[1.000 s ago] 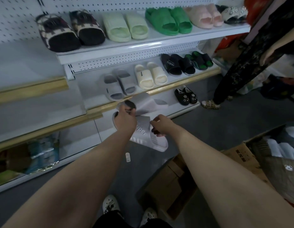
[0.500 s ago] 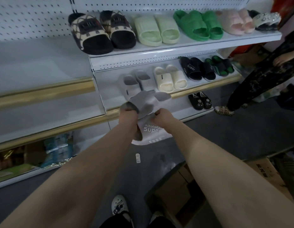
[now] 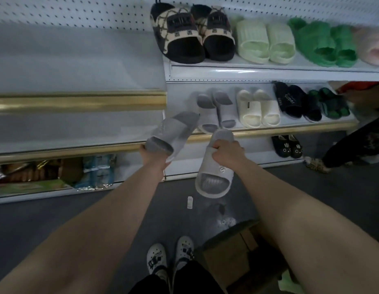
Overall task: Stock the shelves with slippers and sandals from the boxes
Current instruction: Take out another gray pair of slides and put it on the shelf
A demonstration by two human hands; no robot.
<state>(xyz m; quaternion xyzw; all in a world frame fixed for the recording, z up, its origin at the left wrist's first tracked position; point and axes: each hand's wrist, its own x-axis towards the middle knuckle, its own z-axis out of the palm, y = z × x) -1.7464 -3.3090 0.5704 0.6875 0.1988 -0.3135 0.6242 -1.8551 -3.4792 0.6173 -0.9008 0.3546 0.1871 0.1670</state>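
A single wide-angle view from the person's head looks forward and steeply down, close to the shelf unit (image 3: 258,71). Both forearms reach in from the bottom edge, and the person's own shoes (image 3: 170,256) show on the floor (image 3: 57,219) below.

We are seeing matt rubbery grey slides (image 3: 218,172), glossy metal shelves (image 3: 78,60), shiny gold trim (image 3: 78,100), plush green slippers (image 3: 318,43), matt cardboard box (image 3: 233,247).

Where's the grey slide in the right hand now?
Head view, centre: the right hand holds the grey slide in front of the gold shelf edge, just below the shelved grey pair and right of the other slide in the left hand.
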